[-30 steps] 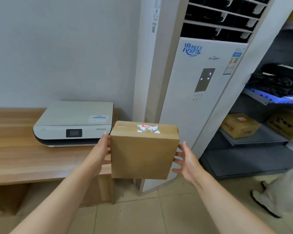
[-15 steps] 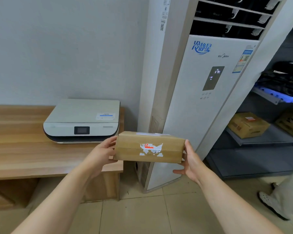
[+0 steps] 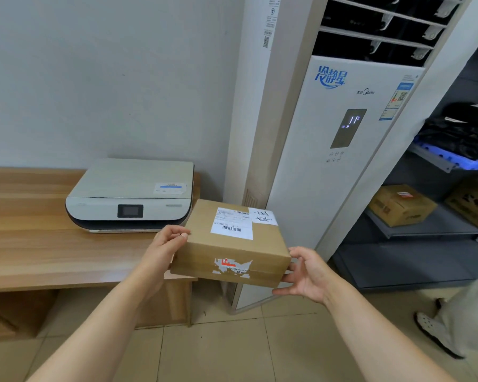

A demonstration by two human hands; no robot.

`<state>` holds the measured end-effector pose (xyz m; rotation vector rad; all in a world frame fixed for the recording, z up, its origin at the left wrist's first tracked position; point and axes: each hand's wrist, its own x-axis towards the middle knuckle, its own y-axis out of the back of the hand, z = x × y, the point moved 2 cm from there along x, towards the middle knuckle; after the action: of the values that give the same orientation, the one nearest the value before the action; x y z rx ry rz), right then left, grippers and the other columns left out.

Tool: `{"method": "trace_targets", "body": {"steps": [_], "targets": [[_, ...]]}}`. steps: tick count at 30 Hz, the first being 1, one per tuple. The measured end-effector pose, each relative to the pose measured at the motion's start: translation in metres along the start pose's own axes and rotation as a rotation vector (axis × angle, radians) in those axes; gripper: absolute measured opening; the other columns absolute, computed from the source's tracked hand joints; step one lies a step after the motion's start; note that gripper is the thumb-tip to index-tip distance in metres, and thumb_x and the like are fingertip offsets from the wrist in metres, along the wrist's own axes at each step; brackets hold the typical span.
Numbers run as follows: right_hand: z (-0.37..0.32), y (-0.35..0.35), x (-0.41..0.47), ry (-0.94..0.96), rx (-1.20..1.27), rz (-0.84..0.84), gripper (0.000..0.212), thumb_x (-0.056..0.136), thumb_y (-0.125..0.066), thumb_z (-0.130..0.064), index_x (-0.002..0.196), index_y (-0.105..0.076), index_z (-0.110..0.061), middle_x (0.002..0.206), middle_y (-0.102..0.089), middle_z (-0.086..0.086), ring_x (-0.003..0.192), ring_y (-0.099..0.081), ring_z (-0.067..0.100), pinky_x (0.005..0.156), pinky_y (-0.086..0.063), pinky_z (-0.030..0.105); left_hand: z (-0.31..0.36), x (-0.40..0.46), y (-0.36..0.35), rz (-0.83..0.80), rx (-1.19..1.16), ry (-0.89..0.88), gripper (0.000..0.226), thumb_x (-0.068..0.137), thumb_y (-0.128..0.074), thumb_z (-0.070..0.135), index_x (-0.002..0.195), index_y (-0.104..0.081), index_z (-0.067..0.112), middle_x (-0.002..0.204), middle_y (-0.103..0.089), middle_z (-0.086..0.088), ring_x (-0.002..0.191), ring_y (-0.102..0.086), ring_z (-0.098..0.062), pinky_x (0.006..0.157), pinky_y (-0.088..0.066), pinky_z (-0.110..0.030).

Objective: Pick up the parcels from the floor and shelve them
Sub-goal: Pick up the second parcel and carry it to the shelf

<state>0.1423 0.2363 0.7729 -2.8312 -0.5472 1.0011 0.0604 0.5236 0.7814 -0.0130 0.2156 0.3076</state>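
I hold a brown cardboard parcel (image 3: pixel 232 249) in the air at the middle of the head view, its top face turned up with a white shipping label and a handwritten sticker showing. A torn red-and-white sticker is on its near side. My left hand (image 3: pixel 164 248) grips the parcel's left edge, thumb on top. My right hand (image 3: pixel 307 274) cups its right lower corner. The grey metal shelf (image 3: pixel 431 230) stands at the right, behind a floor air conditioner.
A white floor air conditioner (image 3: pixel 340 150) stands just behind the parcel. A printer (image 3: pixel 130 194) sits on a wooden bench (image 3: pixel 39 252) at the left. Two brown boxes (image 3: pixel 402 205) lie on the shelf, dark bags above. Another person's shoe (image 3: pixel 433 334) is at the right on the tiled floor.
The parcel has been tipped from upright on edge to flat, so its labelled top now faces up. It has also come lower and nearer to me.
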Motion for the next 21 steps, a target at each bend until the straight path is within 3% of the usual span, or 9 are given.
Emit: {"method": "trace_targets", "body": {"steps": [3, 8, 12, 16, 18, 21], "targets": [[0.000, -0.007, 0.004, 0.035, -0.010, 0.040, 0.030, 0.090, -0.050, -0.030, 0.115, -0.052, -0.014, 0.122, -0.056, 0.017, 0.109, -0.059, 0.039, 0.085, -0.050, 0.059, -0.001, -0.003, -0.002, 0.046, -0.073, -0.038, 0.012, 0.070, -0.056, 0.032, 0.081, -0.061, 0.034, 0.110, -0.051, -0.007, 0.093, -0.046, -0.022, 0.073, -0.037, -0.038], [0.002, -0.015, 0.011, 0.132, -0.024, 0.137, 0.046, 0.084, -0.065, -0.018, 0.124, -0.044, -0.015, 0.122, -0.057, 0.014, 0.111, -0.056, 0.033, 0.086, -0.051, 0.057, -0.009, -0.001, 0.002, 0.061, -0.169, -0.080, 0.055, 0.070, -0.058, 0.009, 0.119, -0.047, 0.031, 0.106, -0.050, 0.000, 0.101, -0.049, -0.021, 0.082, -0.041, -0.037], [-0.002, -0.022, 0.011, 0.201, -0.008, 0.146, 0.050, 0.081, -0.063, -0.007, 0.126, -0.044, -0.018, 0.123, -0.057, 0.010, 0.107, -0.055, 0.029, 0.093, -0.046, 0.058, -0.018, 0.003, 0.012, 0.070, -0.151, -0.077, 0.056, 0.074, -0.052, -0.012, 0.110, -0.051, 0.031, 0.118, -0.053, -0.003, 0.118, -0.047, -0.024, 0.098, -0.041, -0.043], [-0.006, -0.033, 0.010, 0.240, -0.019, 0.152, 0.052, 0.079, -0.060, 0.002, 0.122, -0.044, -0.021, 0.118, -0.058, 0.007, 0.109, -0.055, 0.031, 0.096, -0.044, 0.057, -0.017, 0.004, 0.019, 0.054, -0.116, -0.087, 0.073, 0.070, -0.054, -0.017, 0.126, -0.045, 0.029, 0.132, -0.046, -0.002, 0.124, -0.043, -0.020, 0.095, -0.045, -0.039], [-0.009, -0.040, 0.010, 0.270, -0.022, 0.158, 0.053, 0.079, -0.057, 0.007, 0.121, -0.043, -0.022, 0.115, -0.059, 0.004, 0.105, -0.055, 0.030, 0.090, -0.047, 0.051, -0.016, 0.005, 0.023, 0.030, -0.102, -0.092, 0.085, 0.069, -0.056, -0.016, 0.135, -0.038, 0.034, 0.139, -0.041, 0.001, 0.128, -0.040, -0.019, 0.101, -0.043, -0.048], [-0.015, -0.052, 0.008, 0.325, -0.035, 0.162, 0.057, 0.079, -0.054, 0.011, 0.122, -0.041, -0.024, 0.114, -0.061, 0.000, 0.102, -0.057, 0.026, 0.076, -0.051, 0.041, -0.011, 0.005, 0.028, -0.005, -0.106, -0.114, 0.090, 0.072, -0.060, -0.012, 0.141, -0.030, 0.036, 0.141, -0.041, 0.006, 0.130, -0.037, -0.016, 0.104, -0.040, -0.051]]}}
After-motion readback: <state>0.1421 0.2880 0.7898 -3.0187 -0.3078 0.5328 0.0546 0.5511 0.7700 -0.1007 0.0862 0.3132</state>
